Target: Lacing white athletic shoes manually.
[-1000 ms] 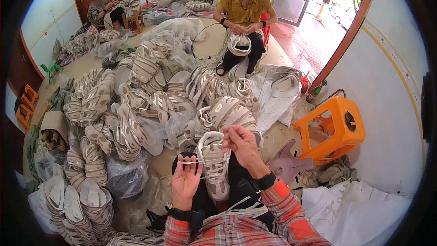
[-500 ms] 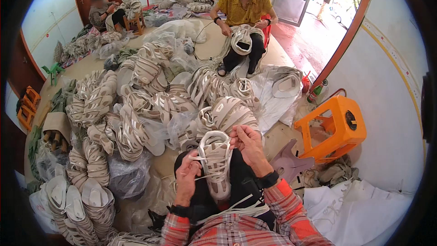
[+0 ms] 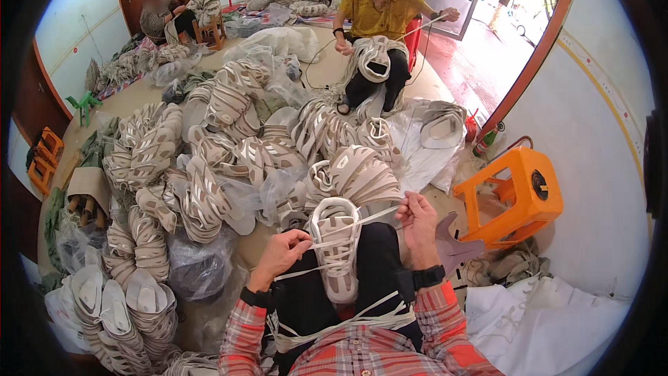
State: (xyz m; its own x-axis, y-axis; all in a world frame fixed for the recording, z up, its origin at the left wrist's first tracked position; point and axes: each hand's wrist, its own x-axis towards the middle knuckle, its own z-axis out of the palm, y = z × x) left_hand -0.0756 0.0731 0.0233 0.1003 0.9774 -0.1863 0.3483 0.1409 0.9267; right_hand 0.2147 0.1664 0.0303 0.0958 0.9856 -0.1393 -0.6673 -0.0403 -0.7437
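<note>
A beige and white shoe upper [image 3: 336,280] rests between my knees, toe toward me, with white lacing crossing its front. My right hand [image 3: 419,224] is closed in a pinch on a shoelace [image 3: 376,216], held out to the right of the upper. That lace runs taut from my fingers to the upper's eyelets. My left hand [image 3: 284,256], just left of the upper, is closed with its fingertips pinching a lace beside the eyelets. A bundle of loose white laces [image 3: 348,326] lies across my lap. Which lace end each hand holds is hard to tell.
Stacked shoe uppers [image 3: 209,198] cover the floor ahead and left, among clear plastic bags [image 3: 198,264]. An orange stool [image 3: 515,195] and white cloth [image 3: 543,320] are at my right. Opposite sits a co-worker [image 3: 379,10] lacing an upper; two people sit farther back.
My right hand has moved right, away from the upper, drawing the lace out straight. My left hand has turned and shifted slightly. The co-worker opposite has stretched an arm out sideways with a lace.
</note>
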